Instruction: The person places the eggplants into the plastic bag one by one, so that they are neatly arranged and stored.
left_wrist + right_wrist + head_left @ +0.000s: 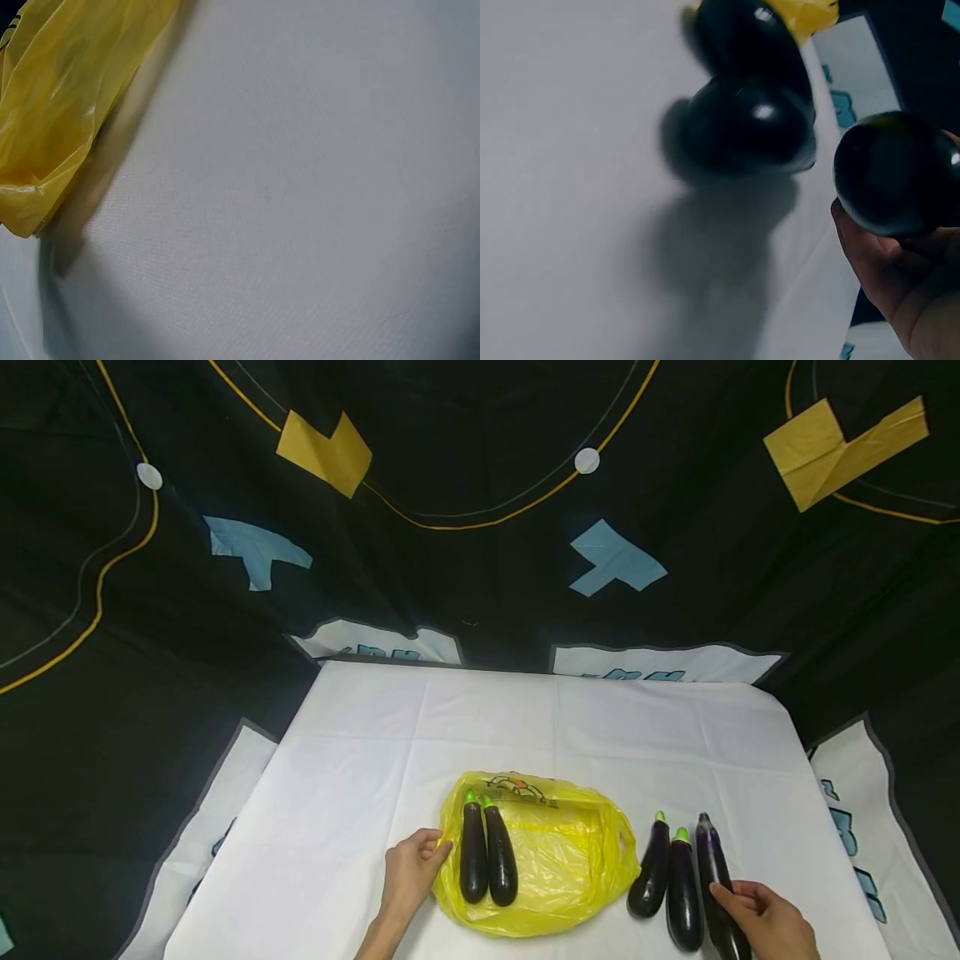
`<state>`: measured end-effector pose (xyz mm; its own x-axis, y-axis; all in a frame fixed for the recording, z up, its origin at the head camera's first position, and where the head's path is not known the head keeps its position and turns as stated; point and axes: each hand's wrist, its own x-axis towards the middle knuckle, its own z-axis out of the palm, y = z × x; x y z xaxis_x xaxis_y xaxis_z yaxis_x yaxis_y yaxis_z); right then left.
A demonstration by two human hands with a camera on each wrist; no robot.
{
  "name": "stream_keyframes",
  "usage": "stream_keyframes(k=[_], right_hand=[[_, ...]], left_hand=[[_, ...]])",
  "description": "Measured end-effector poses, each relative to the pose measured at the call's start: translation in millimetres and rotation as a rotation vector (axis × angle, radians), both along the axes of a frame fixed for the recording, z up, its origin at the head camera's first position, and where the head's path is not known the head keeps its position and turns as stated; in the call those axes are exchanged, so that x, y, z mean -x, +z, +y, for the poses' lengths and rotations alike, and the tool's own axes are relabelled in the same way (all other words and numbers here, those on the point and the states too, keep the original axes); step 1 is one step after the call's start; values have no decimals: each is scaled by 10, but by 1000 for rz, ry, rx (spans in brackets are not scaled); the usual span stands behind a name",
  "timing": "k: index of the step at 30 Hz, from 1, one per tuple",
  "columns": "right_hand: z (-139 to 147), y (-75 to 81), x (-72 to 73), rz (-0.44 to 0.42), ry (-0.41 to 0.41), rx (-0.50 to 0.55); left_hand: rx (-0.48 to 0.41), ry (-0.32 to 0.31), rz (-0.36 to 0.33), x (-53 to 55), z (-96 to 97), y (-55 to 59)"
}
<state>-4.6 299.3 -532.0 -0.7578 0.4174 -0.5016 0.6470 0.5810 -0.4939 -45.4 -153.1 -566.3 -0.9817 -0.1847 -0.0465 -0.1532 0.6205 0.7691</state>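
A yellow plastic bag lies spread wide on the white table, its rim raised. Inside, at its left side, two dark eggplants, one and another, lie side by side with green stem ends pointing away. My left hand pinches the bag's left rim between thumb and fingers. To the bag's right, my right hand grips an eggplant, raised off the cloth in the right wrist view. Just left of it lie two more eggplants, one near the bag and one beside it. The left wrist view shows no fingers.
White cloth covers the table, with its far edge against a black curtain. Yellow and blue patches are fixed on the curtain. White printed panels hang at the table's sides.
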Motion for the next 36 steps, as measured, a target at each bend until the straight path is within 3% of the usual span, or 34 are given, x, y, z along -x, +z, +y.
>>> stream_keyframes(k=[7,15,22,36], right_hand=[[-247,221,112,19,94,65],[-593,393,235,103,178,133],[-974,476,353,224,265,183],[-1745,482,520,333,474,280]], left_hand=[[-14,-7,-16,4,4,-1],[-6,-3,-21,-1,12,8],[2,-1,-20,4,19,5],[25,9,-3,11,25,3]])
